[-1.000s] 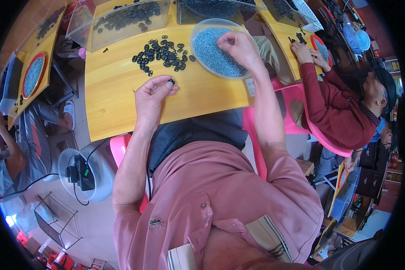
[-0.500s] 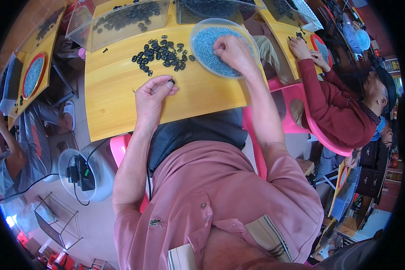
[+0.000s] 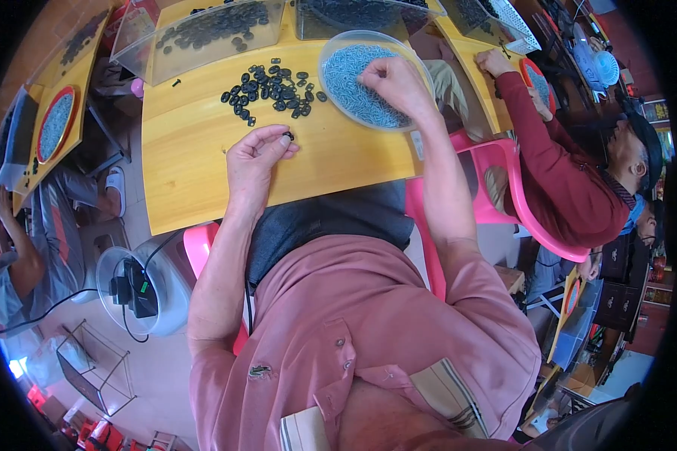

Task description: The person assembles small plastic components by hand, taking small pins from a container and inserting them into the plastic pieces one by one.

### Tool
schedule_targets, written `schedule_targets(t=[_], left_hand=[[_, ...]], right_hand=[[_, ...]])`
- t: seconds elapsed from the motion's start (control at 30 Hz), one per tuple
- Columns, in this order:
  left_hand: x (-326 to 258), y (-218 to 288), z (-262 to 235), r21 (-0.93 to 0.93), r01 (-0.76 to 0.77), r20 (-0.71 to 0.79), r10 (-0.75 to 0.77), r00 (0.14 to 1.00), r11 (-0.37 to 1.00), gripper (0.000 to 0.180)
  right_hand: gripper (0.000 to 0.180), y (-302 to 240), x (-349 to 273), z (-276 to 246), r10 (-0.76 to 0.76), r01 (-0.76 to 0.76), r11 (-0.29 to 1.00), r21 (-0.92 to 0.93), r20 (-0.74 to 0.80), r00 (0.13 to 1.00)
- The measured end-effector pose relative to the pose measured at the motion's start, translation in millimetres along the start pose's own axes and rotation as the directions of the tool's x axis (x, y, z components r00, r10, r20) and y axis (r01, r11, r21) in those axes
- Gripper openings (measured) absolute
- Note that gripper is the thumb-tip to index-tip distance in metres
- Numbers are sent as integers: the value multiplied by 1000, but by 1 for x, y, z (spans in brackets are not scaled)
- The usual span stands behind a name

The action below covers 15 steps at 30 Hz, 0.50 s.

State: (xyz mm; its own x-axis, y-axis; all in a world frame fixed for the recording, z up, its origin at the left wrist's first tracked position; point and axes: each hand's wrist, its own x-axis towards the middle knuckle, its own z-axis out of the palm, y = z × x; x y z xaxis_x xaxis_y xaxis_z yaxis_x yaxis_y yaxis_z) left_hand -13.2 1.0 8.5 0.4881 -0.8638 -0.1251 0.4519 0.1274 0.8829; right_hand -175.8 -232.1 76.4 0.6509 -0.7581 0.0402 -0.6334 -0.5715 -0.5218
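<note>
My left hand [image 3: 257,156] is closed above the yellow table, pinching a small black plastic piece [image 3: 288,137] between thumb and fingertips. Over a round clear tub [image 3: 326,94] of small bluish-silver screws [image 3: 347,75], my right hand [image 3: 393,81] has its fingertips drawn together at the screws' surface. Whether a screw is between those fingers is too small to see. Just beyond my left hand lies a loose heap of black oval plastic pieces [image 3: 278,92] with holes in them.
At the table's far edge stand a clear bin [image 3: 203,49] of black pieces and a second bin [image 3: 353,31]. A single dark screw-like part [image 3: 177,83] lies left of the heap. On the right, a co-worker in a red sleeve [image 3: 534,143] sits at another table.
My right hand has shifted slightly within the tub, fingertips still together. My left hand keeps its hold on the black piece. The co-worker's hand at right has moved.
</note>
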Motion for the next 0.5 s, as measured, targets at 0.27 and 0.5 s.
schedule_targets(t=[0.27, 0.5], left_hand=[[0, -1, 0, -5, 2, -1, -2, 1000, 1000, 19], [1, -1, 0, -9, 1, 6, -1, 1000, 1000, 19]], right_hand=[[12, 3, 1, 3, -66, 60, 989, 139, 41, 997], [14, -14, -7, 4, -143, 143, 990, 18, 22, 989]])
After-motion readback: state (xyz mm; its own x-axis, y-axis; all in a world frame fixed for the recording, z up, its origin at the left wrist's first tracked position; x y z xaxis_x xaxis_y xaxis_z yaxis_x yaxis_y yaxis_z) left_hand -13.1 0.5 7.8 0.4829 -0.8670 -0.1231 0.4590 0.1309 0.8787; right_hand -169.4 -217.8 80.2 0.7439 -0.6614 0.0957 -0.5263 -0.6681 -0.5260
